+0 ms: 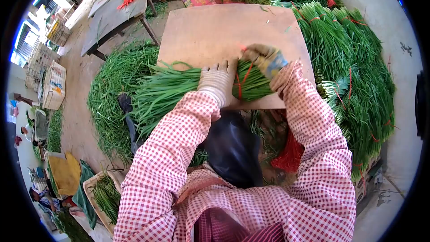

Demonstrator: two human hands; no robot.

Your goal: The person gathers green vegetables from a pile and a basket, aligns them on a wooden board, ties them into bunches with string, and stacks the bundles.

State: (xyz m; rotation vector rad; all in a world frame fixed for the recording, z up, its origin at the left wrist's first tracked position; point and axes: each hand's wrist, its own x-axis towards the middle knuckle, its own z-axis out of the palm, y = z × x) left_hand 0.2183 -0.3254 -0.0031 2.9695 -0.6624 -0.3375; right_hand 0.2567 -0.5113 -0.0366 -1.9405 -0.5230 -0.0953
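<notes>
A bundle of long green chives lies across the small wooden table, its leafy end hanging past the left edge. My left hand, in a whitish ribbed glove, wraps over the bundle's middle and holds it down. Just right of it a red tie goes around the stalks. Above the bundle's right end is my right hand, in a brown glove with blue and yellow patches. Its fingers are closed in a pinch on the tie, whose red end shows blurred near the fingertips.
The tabletop carries a few leaf scraps. Tied green bundles are stacked along the right wall. A loose green heap covers the floor at left. Red ties hang below the table's right side. Another table stands at back left.
</notes>
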